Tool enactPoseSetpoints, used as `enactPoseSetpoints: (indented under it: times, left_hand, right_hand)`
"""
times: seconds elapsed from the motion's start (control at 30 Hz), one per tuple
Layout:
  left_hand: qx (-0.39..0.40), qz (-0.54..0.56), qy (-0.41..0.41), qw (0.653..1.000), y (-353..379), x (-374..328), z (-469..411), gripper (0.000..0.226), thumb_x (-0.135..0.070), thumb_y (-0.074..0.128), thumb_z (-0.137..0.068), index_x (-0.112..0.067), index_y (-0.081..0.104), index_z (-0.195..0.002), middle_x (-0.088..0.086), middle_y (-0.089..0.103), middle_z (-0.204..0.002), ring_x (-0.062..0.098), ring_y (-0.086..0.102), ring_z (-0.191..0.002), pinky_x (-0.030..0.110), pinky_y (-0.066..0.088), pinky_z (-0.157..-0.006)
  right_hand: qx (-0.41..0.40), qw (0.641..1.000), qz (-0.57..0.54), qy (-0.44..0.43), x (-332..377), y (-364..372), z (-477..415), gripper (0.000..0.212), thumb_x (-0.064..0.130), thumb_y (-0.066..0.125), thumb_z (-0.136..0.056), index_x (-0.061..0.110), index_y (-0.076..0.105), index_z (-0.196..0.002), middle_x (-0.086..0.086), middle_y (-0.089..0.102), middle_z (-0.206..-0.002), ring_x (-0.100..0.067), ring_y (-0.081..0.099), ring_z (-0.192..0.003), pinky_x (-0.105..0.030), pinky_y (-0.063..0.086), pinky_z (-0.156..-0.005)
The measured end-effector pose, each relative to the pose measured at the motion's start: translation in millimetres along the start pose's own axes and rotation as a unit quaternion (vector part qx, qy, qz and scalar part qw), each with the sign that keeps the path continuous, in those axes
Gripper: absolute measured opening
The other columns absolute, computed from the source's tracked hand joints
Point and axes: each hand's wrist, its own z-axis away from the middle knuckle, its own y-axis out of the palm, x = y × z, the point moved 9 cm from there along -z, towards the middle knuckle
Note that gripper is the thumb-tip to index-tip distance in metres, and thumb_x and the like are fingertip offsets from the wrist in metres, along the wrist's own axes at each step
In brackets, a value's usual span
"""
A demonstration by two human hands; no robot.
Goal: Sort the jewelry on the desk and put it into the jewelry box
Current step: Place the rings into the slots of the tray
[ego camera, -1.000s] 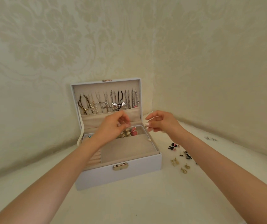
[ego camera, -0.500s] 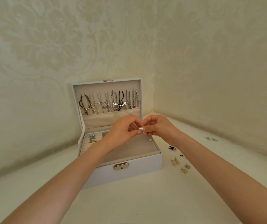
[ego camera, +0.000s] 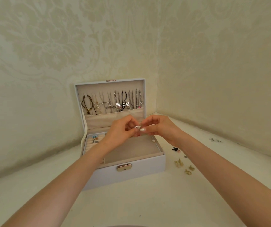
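Left grip (ego camera: 120, 131) and right grip (ego camera: 161, 127) both pinch small beaded piece (ego camera: 136, 127) above open jewelry box (ego camera: 141, 175). Gold earrings (ego camera: 179, 163) on surface (ego camera: 131, 208) right of box. Necklaces (ego camera: 111, 102) hang inside box lid.

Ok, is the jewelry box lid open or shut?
Open. The lid stands upright behind the base, hanging necklaces showing inside it, and the front latch is unfastened.

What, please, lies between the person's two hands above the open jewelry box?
In the head view, a small silver beaded piece of jewelry lies there, pinched from both sides by the left hand and the right hand.
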Motion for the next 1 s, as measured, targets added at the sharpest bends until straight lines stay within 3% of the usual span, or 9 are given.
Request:
enactPoseSetpoints:
  times: [0.13,0.23,0.37,0.43,0.53,0.87,1.0]
  left_hand:
    - [-0.009,-0.008,-0.034,0.999,-14.4,15.1,-1.8,0.016,-0.006,0.065,-0.085,-0.020,0.060,-0.088,0.003,0.068,-0.071,0.006,0.063,-0.060,0.025,0.050,-0.063]
    - [-0.034,-0.014,-0.086,0.996,-31.3,36.8,-2.2,0.014,-0.007,0.066,-0.084,-0.021,0.062,-0.083,0.011,0.071,-0.076,0.020,0.068,-0.071,0.034,0.054,-0.075]
    - [-0.051,-0.120,-0.139,0.982,-47.3,62.1,2.5,0.009,-0.009,0.065,-0.084,-0.015,0.066,-0.091,0.009,0.068,-0.082,0.021,0.062,-0.077,0.026,0.045,-0.069]
    - [-0.047,-0.156,-0.152,0.975,-49.9,72.3,5.4,0.009,-0.013,0.066,-0.084,-0.015,0.067,-0.093,0.008,0.069,-0.085,0.022,0.062,-0.081,0.029,0.047,-0.073]
    - [-0.035,-0.159,-0.158,0.974,-48.5,78.3,7.8,0.006,-0.016,0.066,-0.085,-0.016,0.066,-0.091,0.008,0.069,-0.085,0.026,0.064,-0.085,0.035,0.049,-0.077]
    - [-0.010,-0.252,-0.118,0.961,-39.9,66.0,7.9,0.011,-0.017,0.063,-0.086,-0.014,0.067,-0.095,0.007,0.067,-0.099,0.024,0.059,-0.095,0.028,0.041,-0.074]
    - [-0.025,-0.284,-0.107,0.953,-43.5,67.2,6.9,0.013,-0.019,0.064,-0.085,-0.016,0.071,-0.096,0.007,0.053,-0.096,0.026,0.053,-0.100,0.030,0.042,-0.081]
  right_hand:
    - [-0.031,0.998,0.049,-0.030,12.4,9.5,-6.9,0.020,-0.005,0.075,-0.073,0.008,0.065,-0.084,-0.003,0.061,-0.077,-0.006,0.061,-0.063,-0.017,0.052,-0.059]
    - [-0.052,0.992,0.108,-0.043,15.7,26.3,-21.4,0.022,-0.002,0.078,-0.070,0.013,0.065,-0.076,-0.002,0.063,-0.074,-0.010,0.061,-0.064,-0.020,0.053,-0.062]
    - [-0.047,0.982,0.174,-0.048,12.1,57.0,-38.1,0.022,-0.005,0.076,-0.070,0.014,0.065,-0.070,0.005,0.060,-0.066,0.001,0.054,-0.057,-0.010,0.044,-0.057]
    - [-0.038,0.978,0.195,-0.057,9.8,69.8,-42.1,0.014,-0.008,0.074,-0.069,0.004,0.069,-0.075,0.007,0.057,-0.063,0.003,0.052,-0.054,-0.004,0.038,-0.054]
    - [-0.045,0.971,0.225,-0.069,8.1,76.7,-46.4,0.015,-0.009,0.072,-0.070,-0.003,0.070,-0.084,0.002,0.057,-0.064,0.000,0.048,-0.056,-0.003,0.037,-0.051]
    - [-0.032,0.945,0.320,-0.066,6.7,76.0,-55.9,0.017,-0.007,0.071,-0.071,0.004,0.071,-0.083,-0.002,0.061,-0.072,-0.005,0.052,-0.057,-0.004,0.036,-0.048]
    - [-0.025,0.940,0.337,-0.049,4.3,75.8,-58.8,0.018,0.002,0.078,-0.070,0.010,0.070,-0.085,0.001,0.061,-0.075,-0.012,0.056,-0.073,-0.019,0.041,-0.058]
